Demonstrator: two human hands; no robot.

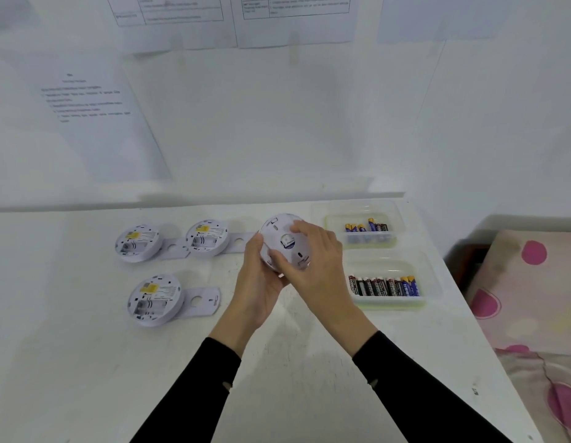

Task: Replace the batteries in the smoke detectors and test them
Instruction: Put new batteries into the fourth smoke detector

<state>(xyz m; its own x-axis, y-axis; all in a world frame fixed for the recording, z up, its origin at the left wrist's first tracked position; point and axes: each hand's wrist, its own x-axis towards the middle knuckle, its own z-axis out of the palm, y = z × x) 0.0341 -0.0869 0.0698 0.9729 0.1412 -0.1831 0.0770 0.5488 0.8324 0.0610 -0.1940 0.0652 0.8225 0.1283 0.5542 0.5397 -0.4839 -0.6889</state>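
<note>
Fingers (298, 227) of both hands curled round one smoke detector (285, 241), left hand (262, 282) cupping underneath, right hand (316, 270) over its face, held above mid-counter (86, 346), three detectors (138, 243) (207, 238) (154, 298) backs-up toward left, two battery trays (361, 243) (389, 303) along right edge.

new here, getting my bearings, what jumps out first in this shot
The left hand and right hand grip a white smoke detector above the table's middle. To its left, three opened detectors lie back-up, battery bays showing; to the right, two clear trays hold batteries.
</note>
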